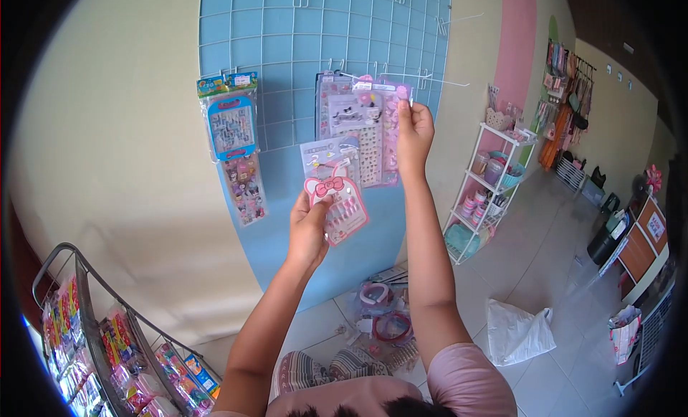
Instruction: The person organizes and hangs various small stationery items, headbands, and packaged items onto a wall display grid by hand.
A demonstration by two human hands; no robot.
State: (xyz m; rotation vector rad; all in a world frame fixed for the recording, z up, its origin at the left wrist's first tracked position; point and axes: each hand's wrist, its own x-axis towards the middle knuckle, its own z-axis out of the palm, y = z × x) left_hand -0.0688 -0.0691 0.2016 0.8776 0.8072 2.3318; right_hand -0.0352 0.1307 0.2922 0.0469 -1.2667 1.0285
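My left hand (308,230) pinches a card pack (348,215) with a pink bow at the top and small pink pieces in rows. Just behind it shows a pale lilac sticker pack (315,153), partly covered. Higher up, my right hand (416,134) has thumb and fingers closed on the top corner of a pink sticker pack (391,141), near the end of a wire hook. Several other sticker packs (369,155) overlap beside it on the hooks, in front of the blue wall.
A white wire grid (276,40) with hooks covers the blue panel, and toy packs (233,126) hang at its left. Packaged goods (383,316) lie on the floor below. A white shelf (469,195), a plastic bag (519,331) and a display rack (107,331) stand around.
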